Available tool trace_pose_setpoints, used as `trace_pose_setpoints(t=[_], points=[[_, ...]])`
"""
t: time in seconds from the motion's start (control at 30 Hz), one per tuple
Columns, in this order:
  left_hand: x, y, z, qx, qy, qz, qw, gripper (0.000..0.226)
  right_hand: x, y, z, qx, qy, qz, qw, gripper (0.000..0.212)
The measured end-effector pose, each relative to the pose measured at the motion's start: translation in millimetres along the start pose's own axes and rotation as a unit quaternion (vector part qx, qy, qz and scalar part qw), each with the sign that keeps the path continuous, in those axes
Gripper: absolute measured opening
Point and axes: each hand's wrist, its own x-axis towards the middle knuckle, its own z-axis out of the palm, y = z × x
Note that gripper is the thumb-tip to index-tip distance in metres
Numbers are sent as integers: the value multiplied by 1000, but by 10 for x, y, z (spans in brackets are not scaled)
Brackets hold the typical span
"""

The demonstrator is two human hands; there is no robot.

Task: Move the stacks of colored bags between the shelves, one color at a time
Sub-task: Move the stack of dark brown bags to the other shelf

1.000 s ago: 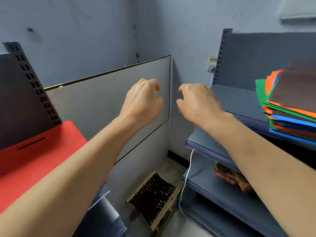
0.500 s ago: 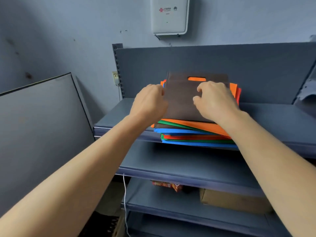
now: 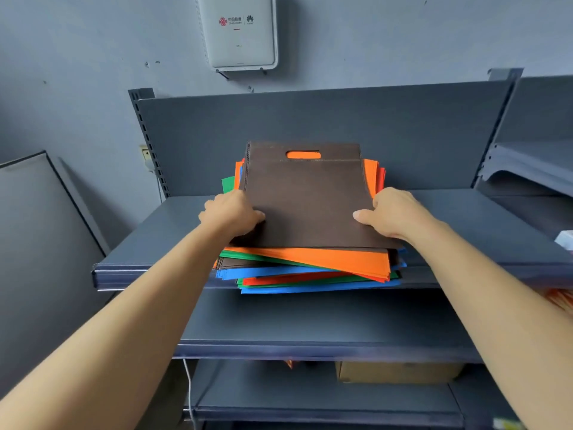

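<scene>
A pile of flat coloured bags lies on the top grey shelf [image 3: 161, 243]. Brown bags [image 3: 307, 197] with a cut-out handle are on top. Under them show orange bags [image 3: 325, 259], then green, blue [image 3: 279, 271] and red layers. My left hand [image 3: 231, 214] grips the left edge of the brown bags, thumb on top. My right hand [image 3: 392, 215] grips their right edge, thumb on top and fingers hidden below. The brown bags' near edge is slightly raised off the orange layer.
A lower shelf [image 3: 310, 330] juts out beneath the pile. Below it sit a cardboard box [image 3: 397, 372] and a white cable [image 3: 188, 392]. A white wall box [image 3: 238, 32] hangs above. A grey panel [image 3: 37, 243] leans at the left; another shelf unit [image 3: 533, 162] stands right.
The view swung from the left red-bag shelf to this one. Both hands came down from the top of the brown bags onto their side edges and took hold.
</scene>
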Motion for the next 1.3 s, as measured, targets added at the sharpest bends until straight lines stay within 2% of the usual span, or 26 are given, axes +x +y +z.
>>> trace_pose_setpoints(t=[0.2,0.37,0.4,0.5,0.6,0.67,0.8,0.9,0.97,1.07,1.17,1.3], points=[[96,-45,-57,-56,7,14,998,49,12,-142,-21,-16,22,43,999,42],[84,-43,-28,-76,48,121,989,28,85,-232,23,-30,43,66,996,26],[69,-53,-18,-74,49,142,986,30,120,-219,41,-33,53,65,996,21],[14,-86,-31,-49,41,194,979,60,192,-219,87,-43,75,50,995,10],[-13,-102,-70,-24,53,221,973,60,194,-278,110,-25,79,39,996,10],[-3,-135,-86,-17,63,217,974,56,166,-325,115,-17,73,35,997,9],[86,-295,-142,-14,83,144,986,42,101,-434,114,3,36,9,999,35],[174,-452,-169,-2,61,82,995,37,92,-517,132,5,14,-8,1000,27],[219,-531,-165,-7,40,67,997,38,94,-591,153,23,8,-18,1000,32],[235,-571,-149,-36,16,54,998,36,108,-696,185,93,8,-13,996,46],[207,-565,-135,-67,24,57,996,37,154,-731,195,195,24,32,980,37],[155,-553,-141,-112,48,66,990,47,166,-706,139,335,9,111,936,33]])
